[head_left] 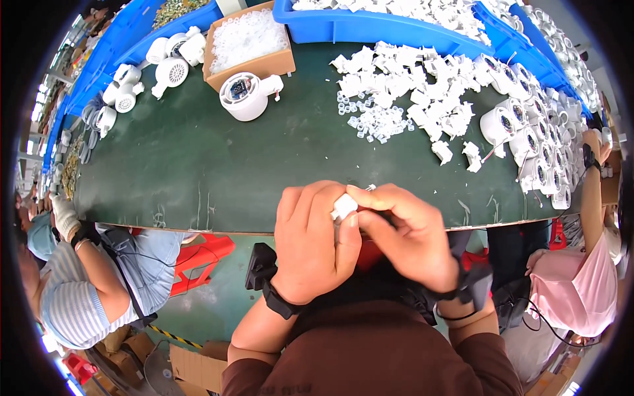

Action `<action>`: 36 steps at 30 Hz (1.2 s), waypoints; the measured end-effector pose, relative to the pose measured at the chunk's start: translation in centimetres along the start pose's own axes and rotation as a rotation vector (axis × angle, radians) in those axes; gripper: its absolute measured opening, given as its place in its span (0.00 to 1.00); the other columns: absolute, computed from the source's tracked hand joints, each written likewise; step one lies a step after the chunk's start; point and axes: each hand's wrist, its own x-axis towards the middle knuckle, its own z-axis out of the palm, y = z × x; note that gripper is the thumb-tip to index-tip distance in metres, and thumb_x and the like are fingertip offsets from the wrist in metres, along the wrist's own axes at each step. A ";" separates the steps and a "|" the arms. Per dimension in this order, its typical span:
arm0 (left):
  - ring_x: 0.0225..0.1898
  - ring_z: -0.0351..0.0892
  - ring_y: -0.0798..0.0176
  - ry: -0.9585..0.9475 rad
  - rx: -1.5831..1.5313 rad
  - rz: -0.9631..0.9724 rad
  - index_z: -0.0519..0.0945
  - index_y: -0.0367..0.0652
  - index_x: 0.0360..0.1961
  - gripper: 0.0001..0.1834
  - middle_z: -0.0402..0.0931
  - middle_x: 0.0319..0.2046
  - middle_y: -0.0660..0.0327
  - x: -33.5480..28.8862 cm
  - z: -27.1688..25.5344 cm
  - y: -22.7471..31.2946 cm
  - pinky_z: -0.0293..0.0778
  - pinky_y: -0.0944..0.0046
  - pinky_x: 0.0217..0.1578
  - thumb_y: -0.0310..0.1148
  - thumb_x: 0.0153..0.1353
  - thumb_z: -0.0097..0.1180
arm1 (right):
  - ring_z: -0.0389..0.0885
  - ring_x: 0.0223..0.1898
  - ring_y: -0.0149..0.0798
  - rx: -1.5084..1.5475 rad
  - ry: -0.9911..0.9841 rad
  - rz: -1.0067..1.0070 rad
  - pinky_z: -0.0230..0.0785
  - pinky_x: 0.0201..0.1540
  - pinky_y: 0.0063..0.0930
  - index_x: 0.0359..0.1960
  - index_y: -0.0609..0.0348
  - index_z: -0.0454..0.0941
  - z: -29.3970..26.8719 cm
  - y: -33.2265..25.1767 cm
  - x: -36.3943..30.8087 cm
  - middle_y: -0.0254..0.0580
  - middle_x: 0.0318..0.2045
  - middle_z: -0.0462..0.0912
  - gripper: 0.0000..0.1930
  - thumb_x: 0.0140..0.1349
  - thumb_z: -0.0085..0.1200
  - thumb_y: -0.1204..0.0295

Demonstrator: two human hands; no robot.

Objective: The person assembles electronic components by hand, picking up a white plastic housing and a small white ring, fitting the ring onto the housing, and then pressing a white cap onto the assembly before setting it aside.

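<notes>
From my remote feed, clock read with 12 at the top of the head view: small white plastic piece (344, 206) held just past mid-picture, over the near edge of the green counter (165, 165); left hand (314, 241) grasps it from the 8 o'clock side, fingers curled, thumb pointing to 12; right hand (413, 234) comes in from 4 o'clock, thumb and forefinger pinching the same piece.

I read the visible part as a squarish block, its side edges slanting roughly from 7 toward 1 o'clock; fingers cover the ends, so I cannot tell its full long axis or which end leads.

Around the piece: clear little rings (380, 123) near 12:30; heap of white parts (422, 79) at 1; blue bin (383, 36) beyond, at 12; rows of white round housings (538, 138) at 2; one lone housing (244, 102) between 10 and 11, circuit board showing, side stub pointing to 2; cardboard carton (274, 66) touching or just behind it, at 11, full of translucent pieces (247, 41).
</notes>
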 end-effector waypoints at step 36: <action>0.40 0.76 0.48 -0.044 0.051 -0.003 0.77 0.43 0.42 0.18 0.78 0.43 0.56 1.3 0.2 0.2 0.72 0.53 0.41 0.24 0.49 0.67 | 0.83 0.50 0.35 0.297 -0.026 0.296 0.76 0.57 0.30 0.45 0.66 0.84 -2.8 -0.7 2.6 0.46 0.49 0.85 0.07 0.67 0.58 0.83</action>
